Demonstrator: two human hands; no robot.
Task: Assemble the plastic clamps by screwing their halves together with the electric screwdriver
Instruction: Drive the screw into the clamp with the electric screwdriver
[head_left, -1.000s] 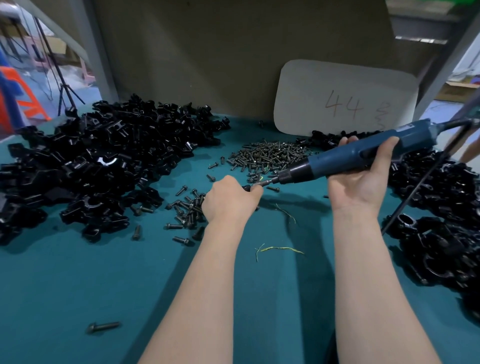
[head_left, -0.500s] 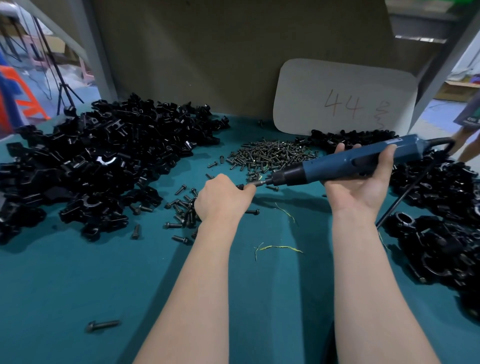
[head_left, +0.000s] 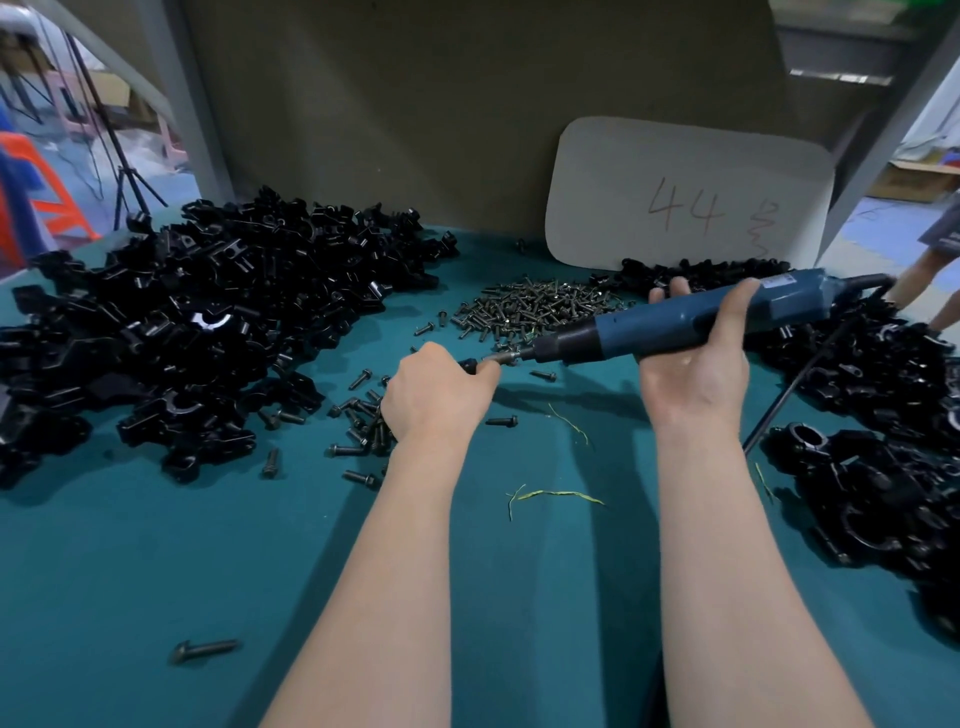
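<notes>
My right hand (head_left: 693, 364) grips the blue electric screwdriver (head_left: 670, 325), which lies almost level with its bit pointing left. My left hand (head_left: 434, 397) is curled over a small dark part, likely a screw (head_left: 470, 365), held at the bit's tip; most of that part is hidden by my fingers. A big heap of black plastic clamp halves (head_left: 197, 322) covers the left of the green table (head_left: 156, 545). More black clamp pieces (head_left: 883, 467) are piled at the right.
A pile of dark screws (head_left: 530, 309) lies at the middle back, with loose screws (head_left: 358, 415) scattered near my left hand and one (head_left: 202, 648) at the front left. A white board marked 44 (head_left: 685, 197) leans on the back wall. The screwdriver's cord (head_left: 800, 389) runs down right.
The screwdriver has dropped lower and tilted closer to level, and both hands have shifted slightly left. My left hand stays curled at the bit's tip.
</notes>
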